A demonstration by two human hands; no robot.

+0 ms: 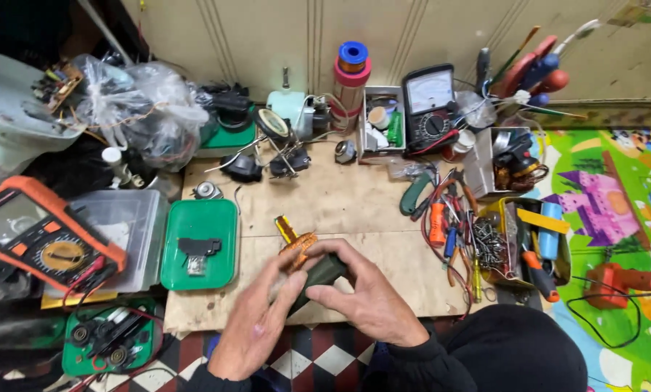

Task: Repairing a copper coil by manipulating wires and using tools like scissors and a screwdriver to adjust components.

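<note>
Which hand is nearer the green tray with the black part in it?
Left. The left hand sits just right of the green tray, below its lower corner. The right hand is farther right, beyond the dark cylindrical part both hands grip.

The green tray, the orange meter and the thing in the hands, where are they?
green tray (216, 218): head view, bare upper rim area.
orange meter (38, 239): head view, its dial face.
dark part (324, 271): head view, its top, held between left hand (256, 323) and right hand (365, 297).
</note>
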